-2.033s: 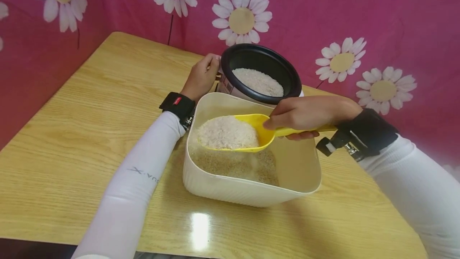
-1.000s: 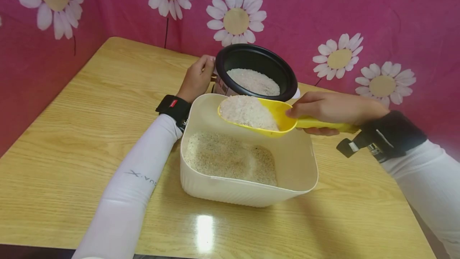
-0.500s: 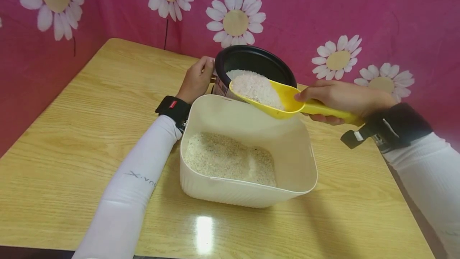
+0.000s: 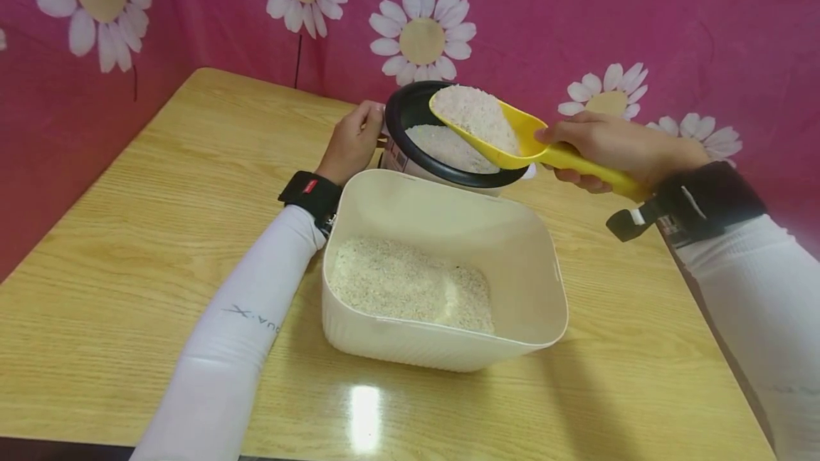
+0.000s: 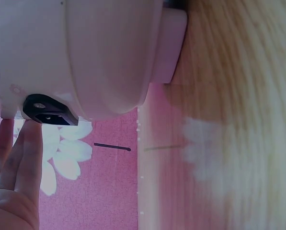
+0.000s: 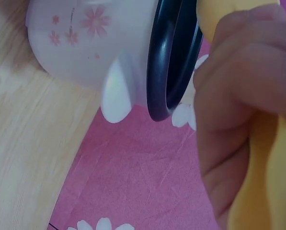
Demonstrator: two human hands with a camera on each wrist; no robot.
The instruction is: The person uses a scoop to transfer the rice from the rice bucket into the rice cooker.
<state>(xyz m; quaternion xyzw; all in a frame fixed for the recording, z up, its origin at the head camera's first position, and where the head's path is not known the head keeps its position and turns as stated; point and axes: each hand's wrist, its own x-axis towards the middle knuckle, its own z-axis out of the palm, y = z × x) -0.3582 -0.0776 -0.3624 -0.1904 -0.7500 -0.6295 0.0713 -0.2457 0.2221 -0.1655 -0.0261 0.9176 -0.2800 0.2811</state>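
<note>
My right hand [image 4: 608,148] grips the handle of a yellow scoop [image 4: 528,141] heaped with white rice [image 4: 477,116]. The scoop hangs tilted over the right part of a rice cooker [image 4: 448,178] with a black inner pot. More rice [image 4: 451,148] lies inside the pot. On the cooker's left side, my left hand [image 4: 352,137] holds it near the rim; in the left wrist view its fingers [image 5: 30,153] touch the white body beside a dark power socket [image 5: 49,110]. A cream bin [image 4: 448,358] with rice [image 4: 403,279] at its bottom stands in front of the cooker.
Everything stands on a light wooden table [image 4: 160,233]. Behind it hangs a pink backdrop [image 4: 525,20] with white daisies, close to the cooker. A white side handle [image 6: 116,93] juts from the cooker's right side.
My right hand has lifted the loaded scoop out of the cream bin and carried it up, away and rightward to over the pot. The left hand stays at the cooker.
</note>
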